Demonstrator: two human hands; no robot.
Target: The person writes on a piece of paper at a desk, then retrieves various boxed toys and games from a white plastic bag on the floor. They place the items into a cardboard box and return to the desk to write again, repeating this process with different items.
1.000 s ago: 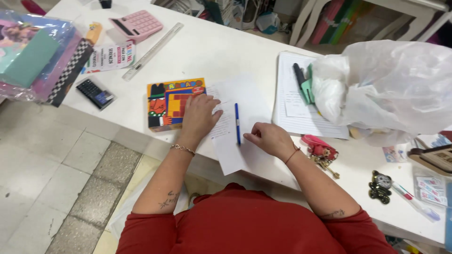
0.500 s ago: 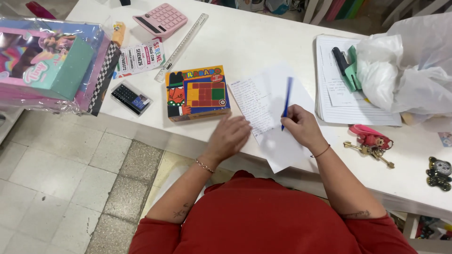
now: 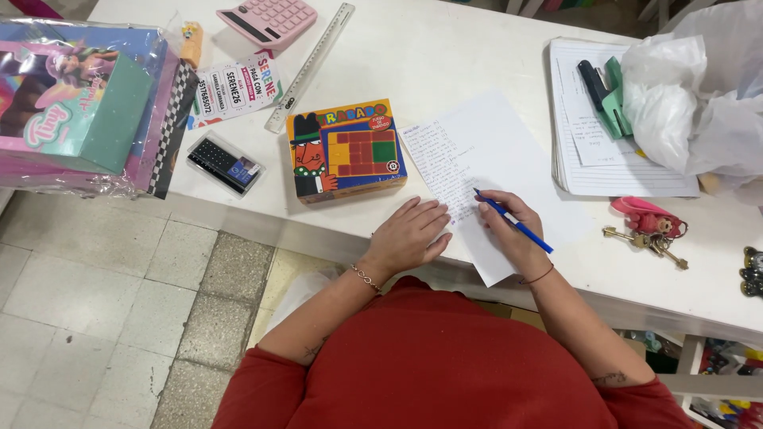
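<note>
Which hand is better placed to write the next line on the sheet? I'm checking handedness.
The right hand: it holds the blue pen with its tip on the sheet. The left hand lies flat, steadying the paper.

You wear a red top with sleeves pushed up above the elbows; a thin chain bracelet circles your left wrist; a slim red cord bracelet sits on your right wrist. Small dark tattoos mark both forearms near the elbows; your hands are bare, ringless.
</note>
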